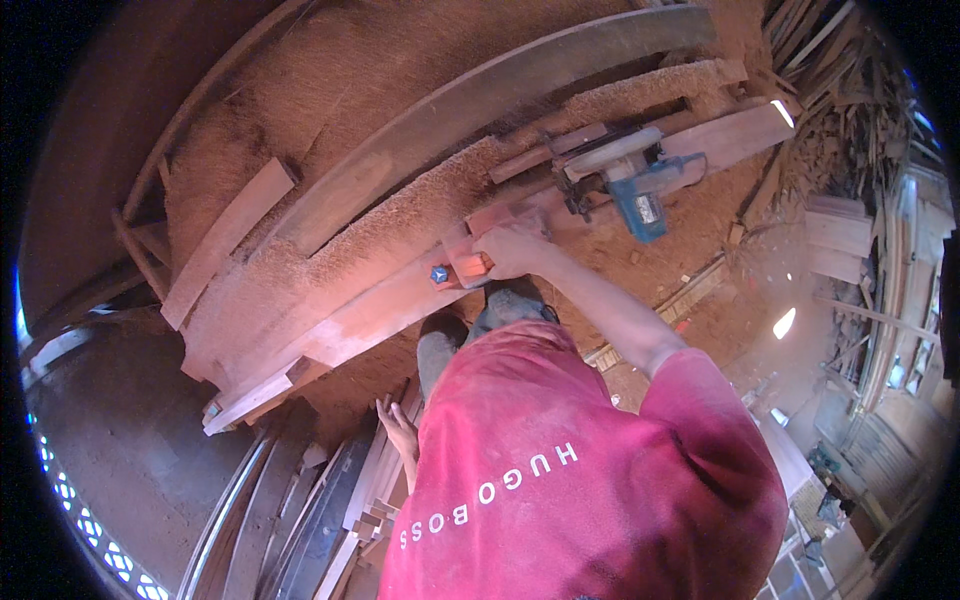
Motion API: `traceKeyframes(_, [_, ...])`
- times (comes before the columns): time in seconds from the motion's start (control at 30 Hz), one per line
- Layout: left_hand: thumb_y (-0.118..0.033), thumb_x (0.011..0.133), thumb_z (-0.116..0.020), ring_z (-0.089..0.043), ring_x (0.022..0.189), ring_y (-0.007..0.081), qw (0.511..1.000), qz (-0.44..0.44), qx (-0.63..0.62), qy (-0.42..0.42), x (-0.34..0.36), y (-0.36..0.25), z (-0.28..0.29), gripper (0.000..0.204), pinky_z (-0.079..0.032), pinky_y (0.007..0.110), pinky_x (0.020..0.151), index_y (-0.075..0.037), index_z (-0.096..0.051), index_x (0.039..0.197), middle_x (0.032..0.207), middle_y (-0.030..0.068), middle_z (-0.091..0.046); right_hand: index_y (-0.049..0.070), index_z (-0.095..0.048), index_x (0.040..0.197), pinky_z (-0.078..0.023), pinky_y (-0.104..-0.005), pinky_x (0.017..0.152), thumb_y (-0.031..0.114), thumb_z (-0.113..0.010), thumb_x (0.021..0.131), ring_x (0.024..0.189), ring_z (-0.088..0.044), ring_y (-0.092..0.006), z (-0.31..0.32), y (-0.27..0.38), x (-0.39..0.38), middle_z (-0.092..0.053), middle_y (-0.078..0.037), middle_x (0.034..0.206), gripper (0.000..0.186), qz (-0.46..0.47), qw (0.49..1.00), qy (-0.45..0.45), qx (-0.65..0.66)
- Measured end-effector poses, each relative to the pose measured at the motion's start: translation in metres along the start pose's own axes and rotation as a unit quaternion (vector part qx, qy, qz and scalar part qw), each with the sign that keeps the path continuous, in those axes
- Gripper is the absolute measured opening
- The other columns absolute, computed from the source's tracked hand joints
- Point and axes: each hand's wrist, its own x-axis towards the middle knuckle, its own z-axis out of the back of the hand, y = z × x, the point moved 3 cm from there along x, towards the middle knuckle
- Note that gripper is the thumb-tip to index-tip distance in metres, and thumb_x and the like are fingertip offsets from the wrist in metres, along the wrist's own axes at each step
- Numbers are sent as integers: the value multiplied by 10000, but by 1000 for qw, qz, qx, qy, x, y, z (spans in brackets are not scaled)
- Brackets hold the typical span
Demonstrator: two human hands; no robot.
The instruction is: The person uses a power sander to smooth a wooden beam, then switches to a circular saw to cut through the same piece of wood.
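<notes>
My right hand (pixel 512 252) is curled over the edge of the workbench, beside a small orange-red block (pixel 471 265). What its fingers hold, if anything, is hidden from above. Close to the block is a round blue knob (pixel 439 273). Low on my left side, my left hand (pixel 399 428) hangs away from the bench with its fingers spread and nothing in them. Beyond the right hand, a teal power saw (pixel 640 190) lies on a long pinkish board (pixel 740 137).
Sawdust (pixel 400 215) is heaped along the bench. A long curved plank (pixel 500 70) runs behind it, and a shorter board (pixel 230 240) leans at the left. Scrap wood (pixel 850 100) is piled at far right. Stacked timber (pixel 375 475) stands at lower left.
</notes>
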Motion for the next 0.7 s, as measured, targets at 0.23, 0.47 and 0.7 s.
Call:
traceKeyframes(0.23, [-403,1011,-592,-723,885,244,990,42,118,71,6,-14,-1,466,-534,350,800,35,-749,1018,893,177,-753,70,-629,1293,-516,-418,956,267,-761,787,1101,-661,-342,95,-85,-110,-689,-189,1170,559,-33,980,-182,75])
traceKeyframes(0.47, [-227,860,-802,-638,1193,286,983,-72,112,130,15,-16,-17,598,-502,379,1011,34,-578,1349,1320,205,-647,85,-597,1331,-472,-484,996,187,-758,774,1167,-608,-357,147,-248,-189,-658,-176,1234,589,-152,947,-159,-235])
traceKeyframes(0.7, [-297,954,-672,-679,1139,308,993,26,81,78,12,-67,-2,492,-531,385,968,29,-607,1317,1223,222,-692,59,-701,1165,-497,-501,945,173,-780,787,1123,-632,-406,140,-277,-155,-699,-214,1146,402,-116,986,-53,-109])
